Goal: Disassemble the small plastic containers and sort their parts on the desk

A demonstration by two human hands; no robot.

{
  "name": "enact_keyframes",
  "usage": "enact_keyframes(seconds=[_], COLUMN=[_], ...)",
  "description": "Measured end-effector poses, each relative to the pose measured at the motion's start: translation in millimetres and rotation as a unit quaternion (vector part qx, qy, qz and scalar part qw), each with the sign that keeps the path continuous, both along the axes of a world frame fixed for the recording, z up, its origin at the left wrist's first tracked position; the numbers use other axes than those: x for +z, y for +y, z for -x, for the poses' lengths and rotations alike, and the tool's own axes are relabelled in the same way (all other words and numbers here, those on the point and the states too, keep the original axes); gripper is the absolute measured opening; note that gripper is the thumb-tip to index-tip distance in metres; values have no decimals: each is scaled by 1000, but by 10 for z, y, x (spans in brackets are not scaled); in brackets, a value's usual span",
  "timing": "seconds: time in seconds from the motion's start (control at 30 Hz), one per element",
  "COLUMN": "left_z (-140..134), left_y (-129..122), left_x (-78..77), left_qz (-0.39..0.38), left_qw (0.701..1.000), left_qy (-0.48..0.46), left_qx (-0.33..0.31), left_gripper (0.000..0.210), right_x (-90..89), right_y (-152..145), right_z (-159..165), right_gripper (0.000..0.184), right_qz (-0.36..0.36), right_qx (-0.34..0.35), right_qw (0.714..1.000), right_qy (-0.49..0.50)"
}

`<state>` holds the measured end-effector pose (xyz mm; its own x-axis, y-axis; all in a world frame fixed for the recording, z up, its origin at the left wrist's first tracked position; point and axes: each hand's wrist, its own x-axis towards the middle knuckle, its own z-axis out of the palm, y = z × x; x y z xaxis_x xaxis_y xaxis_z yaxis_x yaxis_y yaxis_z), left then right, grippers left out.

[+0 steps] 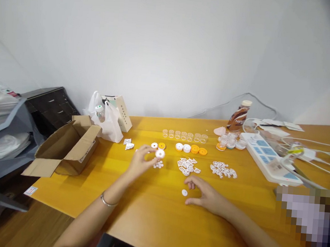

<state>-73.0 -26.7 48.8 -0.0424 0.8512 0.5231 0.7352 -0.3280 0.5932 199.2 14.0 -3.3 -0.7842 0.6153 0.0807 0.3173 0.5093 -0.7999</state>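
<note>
A small white round piece with a mark at its centre (pixel 160 154) is pinched in the fingertips of my left hand (pixel 142 160), raised over the table. My right hand (pixel 205 195) has thumb and fingers spread around a flat white disc (pixel 184 192) that lies on the tabletop; the hand does not seem to grip it. Tiny white pieces (pixel 158 164) lie just behind my left fingertips. Beyond my right hand is a pile of white openwork pieces (pixel 188 166), with a second pile (pixel 223 169) to its right.
Clear rings (pixel 183 136) stand in a row at the back, with white caps (pixel 179 147) and orange caps (pixel 195 149) before them. On the left are an open cardboard box (pixel 77 147) and a plastic bag (pixel 112 123). A brown bottle (pixel 238 118) and power strip (pixel 267 158) occupy the right.
</note>
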Motion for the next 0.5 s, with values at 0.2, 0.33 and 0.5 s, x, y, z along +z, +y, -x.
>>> enact_keyframes(seconds=[0.2, 0.33, 0.5], left_z=[706, 775, 715], left_y=[490, 645, 685], left_x=[30, -74, -154], left_qz=[134, 164, 190], left_qw=[974, 968, 965], left_qy=[123, 139, 146], left_qx=[137, 128, 110], left_gripper=[24, 19, 16], right_x=[22, 17, 7], right_y=[-2, -4, -4], right_z=[9, 17, 11], right_gripper=[24, 21, 20], right_qz=[-43, -57, -63], right_qx=[17, 15, 11], right_qw=[999, 998, 998], right_qy=[4, -1, 1])
